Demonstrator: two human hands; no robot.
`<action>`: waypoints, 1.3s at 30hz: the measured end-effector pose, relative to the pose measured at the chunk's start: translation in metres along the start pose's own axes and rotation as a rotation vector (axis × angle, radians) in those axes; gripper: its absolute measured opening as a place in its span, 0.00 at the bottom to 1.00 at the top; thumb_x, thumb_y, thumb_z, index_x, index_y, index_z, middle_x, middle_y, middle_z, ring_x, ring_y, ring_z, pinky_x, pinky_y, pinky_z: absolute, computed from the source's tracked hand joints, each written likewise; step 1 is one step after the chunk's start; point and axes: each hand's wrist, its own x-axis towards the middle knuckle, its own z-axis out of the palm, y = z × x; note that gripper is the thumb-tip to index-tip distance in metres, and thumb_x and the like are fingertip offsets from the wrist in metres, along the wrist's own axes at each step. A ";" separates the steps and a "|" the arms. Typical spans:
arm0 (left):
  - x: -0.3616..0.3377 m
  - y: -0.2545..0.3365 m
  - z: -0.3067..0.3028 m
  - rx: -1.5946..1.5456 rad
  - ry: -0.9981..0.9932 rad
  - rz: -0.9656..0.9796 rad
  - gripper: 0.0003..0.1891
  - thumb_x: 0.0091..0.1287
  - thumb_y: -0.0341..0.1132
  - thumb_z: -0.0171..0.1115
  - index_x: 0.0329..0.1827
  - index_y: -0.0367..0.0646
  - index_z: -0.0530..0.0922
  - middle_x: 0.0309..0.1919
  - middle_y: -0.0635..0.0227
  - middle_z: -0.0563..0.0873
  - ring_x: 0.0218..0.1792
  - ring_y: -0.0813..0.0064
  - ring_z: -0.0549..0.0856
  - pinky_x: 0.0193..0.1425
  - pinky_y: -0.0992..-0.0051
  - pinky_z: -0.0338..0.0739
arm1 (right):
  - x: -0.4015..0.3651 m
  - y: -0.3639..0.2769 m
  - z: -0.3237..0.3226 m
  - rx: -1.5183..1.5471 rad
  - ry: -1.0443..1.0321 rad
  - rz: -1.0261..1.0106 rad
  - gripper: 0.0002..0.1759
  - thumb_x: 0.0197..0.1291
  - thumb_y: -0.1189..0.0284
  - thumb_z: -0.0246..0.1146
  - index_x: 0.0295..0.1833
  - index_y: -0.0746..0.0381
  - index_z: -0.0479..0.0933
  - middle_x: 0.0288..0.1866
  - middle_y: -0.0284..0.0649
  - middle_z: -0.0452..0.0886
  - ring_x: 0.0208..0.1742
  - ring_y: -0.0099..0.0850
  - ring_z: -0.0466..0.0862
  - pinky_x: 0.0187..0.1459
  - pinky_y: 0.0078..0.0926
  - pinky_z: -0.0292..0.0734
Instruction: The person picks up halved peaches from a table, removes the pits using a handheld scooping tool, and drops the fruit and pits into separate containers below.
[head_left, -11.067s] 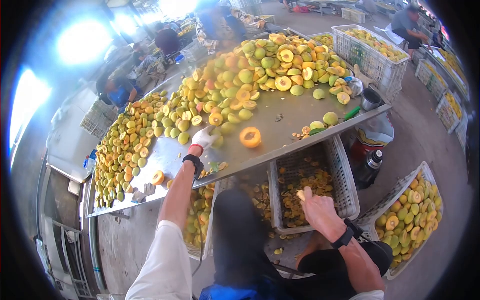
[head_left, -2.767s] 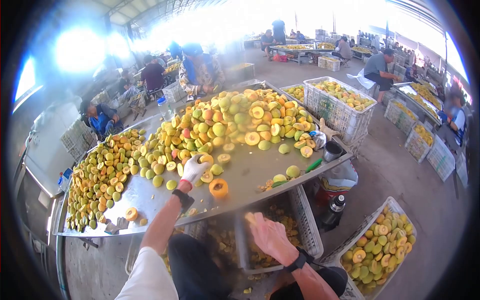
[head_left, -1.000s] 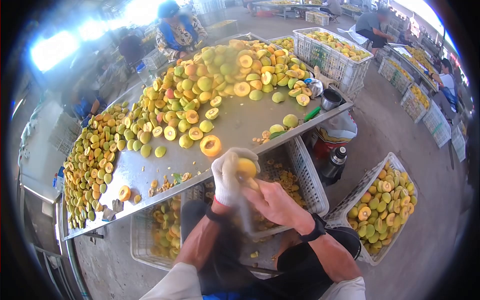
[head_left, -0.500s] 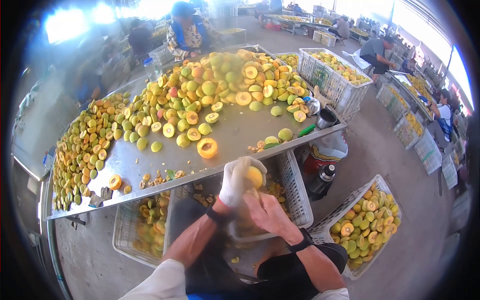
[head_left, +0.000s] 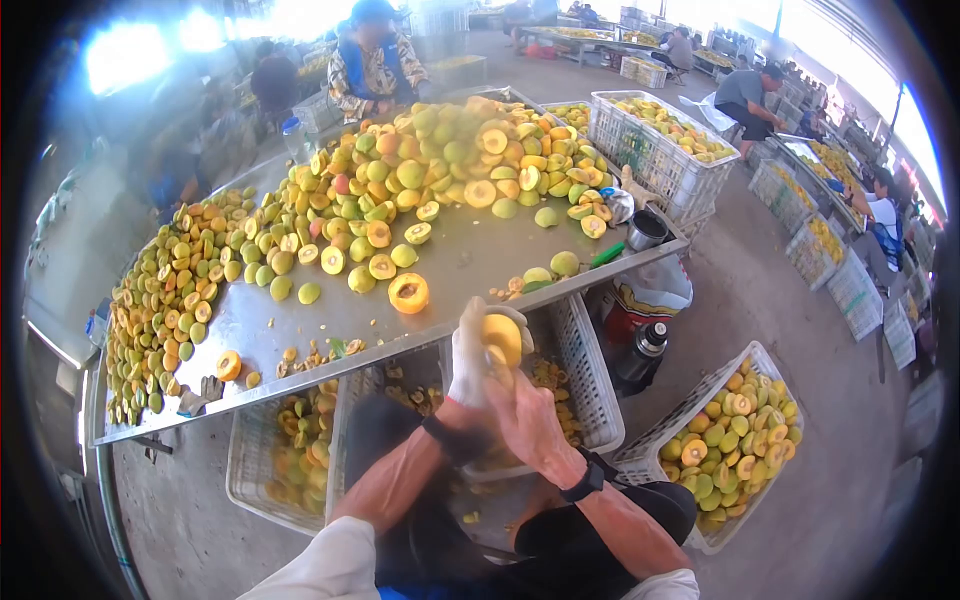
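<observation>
The gloved left hand holds 1 yellow fruit. The right hand is at its lower edge, grip indeterminable. Table, right end: 1 metal cup, 1 green object.

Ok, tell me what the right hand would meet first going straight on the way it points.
The right hand would probably meet the yellow fruit in the gloved left hand first; blur leaves any gap between them unclear.
</observation>
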 end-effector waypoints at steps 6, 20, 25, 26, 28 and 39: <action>0.013 0.002 0.002 -0.207 -0.048 -0.168 0.33 0.82 0.62 0.40 0.49 0.41 0.84 0.34 0.60 0.89 0.28 0.75 0.83 0.30 0.79 0.74 | -0.007 0.003 0.002 -0.188 0.034 -0.245 0.17 0.71 0.60 0.69 0.48 0.64 0.76 0.24 0.51 0.80 0.31 0.56 0.85 0.31 0.47 0.80; -0.091 0.148 -0.090 0.810 0.125 0.440 0.20 0.84 0.40 0.47 0.58 0.35 0.83 0.44 0.65 0.89 0.46 0.79 0.85 0.54 0.75 0.80 | -0.029 0.031 -0.026 -0.642 -0.247 0.208 0.17 0.76 0.61 0.60 0.46 0.66 0.72 0.32 0.63 0.85 0.38 0.64 0.85 0.41 0.61 0.77; -0.160 0.163 -0.186 1.394 0.428 0.373 0.13 0.78 0.37 0.58 0.55 0.38 0.84 0.42 0.58 0.91 0.43 0.70 0.90 0.53 0.68 0.82 | -0.073 0.086 0.001 -0.682 -0.504 0.250 0.16 0.74 0.63 0.59 0.48 0.68 0.72 0.32 0.66 0.84 0.39 0.66 0.85 0.42 0.61 0.80; -0.169 0.159 -0.205 1.579 0.473 0.349 0.13 0.78 0.37 0.59 0.54 0.39 0.84 0.43 0.57 0.91 0.43 0.65 0.91 0.52 0.66 0.83 | -0.088 0.112 0.005 -0.733 -0.599 0.231 0.16 0.74 0.63 0.59 0.48 0.69 0.73 0.32 0.66 0.84 0.39 0.66 0.85 0.43 0.61 0.80; -0.178 0.157 -0.233 1.810 0.530 0.348 0.12 0.76 0.39 0.62 0.54 0.41 0.85 0.43 0.55 0.91 0.42 0.58 0.91 0.49 0.63 0.83 | -0.098 0.130 0.001 -0.812 -0.722 0.171 0.17 0.74 0.63 0.59 0.49 0.69 0.74 0.33 0.63 0.85 0.39 0.64 0.87 0.43 0.60 0.82; -0.015 0.175 -0.310 1.763 0.504 0.384 0.13 0.73 0.44 0.62 0.52 0.47 0.87 0.43 0.54 0.91 0.45 0.51 0.90 0.50 0.58 0.83 | -0.083 0.155 -0.001 -0.897 -0.829 0.122 0.18 0.73 0.61 0.59 0.47 0.68 0.76 0.33 0.59 0.87 0.38 0.58 0.89 0.43 0.55 0.84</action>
